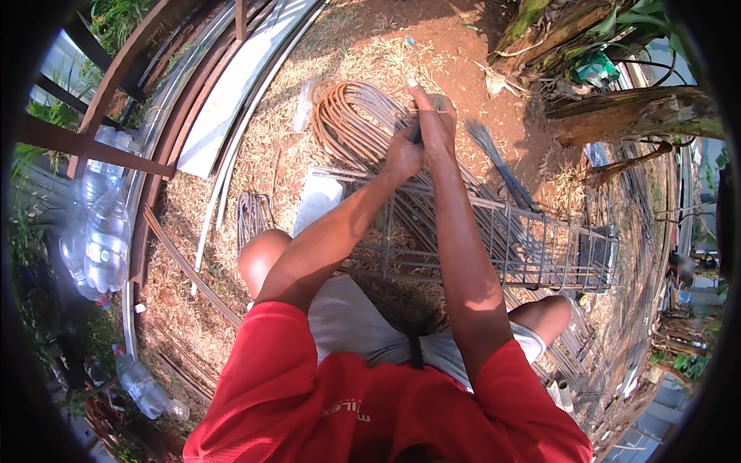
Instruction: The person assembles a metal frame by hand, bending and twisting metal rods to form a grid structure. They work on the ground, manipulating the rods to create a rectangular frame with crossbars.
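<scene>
Left hand (403,157): gripping a dark object (416,132), upper centre.
Right hand (438,133): probably clasping it too (fingers partly hidden).
Rebar cage (505,239): extending centre right.
Bare soil (455,65): lying open, upper centre.

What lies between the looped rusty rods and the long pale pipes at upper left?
Straw-like litter and a translucent strip; the head view shows this.

Clear plastic bottles (106,231) sit at left, a white board (235,89) upper left, brown trunks (633,116) at right.
</scene>
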`<state>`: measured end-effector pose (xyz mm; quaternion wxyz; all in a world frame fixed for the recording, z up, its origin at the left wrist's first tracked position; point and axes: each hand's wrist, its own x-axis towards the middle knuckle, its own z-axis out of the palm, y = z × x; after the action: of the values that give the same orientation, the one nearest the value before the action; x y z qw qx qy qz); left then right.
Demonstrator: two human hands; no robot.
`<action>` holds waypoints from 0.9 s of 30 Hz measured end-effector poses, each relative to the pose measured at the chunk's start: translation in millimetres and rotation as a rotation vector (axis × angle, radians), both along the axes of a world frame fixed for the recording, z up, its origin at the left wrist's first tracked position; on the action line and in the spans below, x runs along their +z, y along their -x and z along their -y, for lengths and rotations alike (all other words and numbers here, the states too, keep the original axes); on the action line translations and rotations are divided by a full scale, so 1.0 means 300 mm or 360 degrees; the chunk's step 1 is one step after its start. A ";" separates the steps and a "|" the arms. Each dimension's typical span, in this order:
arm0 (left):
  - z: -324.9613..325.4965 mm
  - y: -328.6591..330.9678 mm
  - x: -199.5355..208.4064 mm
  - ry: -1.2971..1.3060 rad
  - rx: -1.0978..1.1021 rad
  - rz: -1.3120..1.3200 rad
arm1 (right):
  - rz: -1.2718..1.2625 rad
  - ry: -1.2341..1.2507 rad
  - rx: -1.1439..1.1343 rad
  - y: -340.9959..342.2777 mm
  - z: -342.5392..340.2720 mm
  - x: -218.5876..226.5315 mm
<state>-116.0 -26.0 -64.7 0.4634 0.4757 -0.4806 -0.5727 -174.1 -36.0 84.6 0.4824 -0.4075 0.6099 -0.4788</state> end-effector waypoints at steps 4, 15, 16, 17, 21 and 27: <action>-0.036 -0.038 0.156 0.0100 -0.0238 -0.0197 | 0.0758 0.0004 0.0819 0.196 0.052 0.008; 0.008 -0.081 0.152 -0.0233 -0.0507 -0.0142 | 0.0689 -0.0001 0.0171 0.093 0.048 -0.010; 0.019 -0.070 0.143 -0.0256 -0.0532 -0.0118 | 0.0746 -0.0002 0.0059 0.089 0.045 -0.020; 0.015 -0.061 0.129 -0.0360 -0.0452 -0.0243 | 0.0835 0.0140 -0.0098 0.072 0.049 -0.035; 0.021 -0.024 0.099 0.0151 -0.0489 -0.0141 | 0.0226 0.0078 -0.0673 0.042 0.084 -0.086; -0.128 0.109 0.129 0.0495 -0.0496 0.0418 | 0.0930 0.0198 -0.1161 0.260 -0.111 -0.152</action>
<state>-148.8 12.3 -25.9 0.3707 0.3891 -0.6865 -0.4898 -252.2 -2.7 39.1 0.4088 -0.0426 0.5221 -0.7473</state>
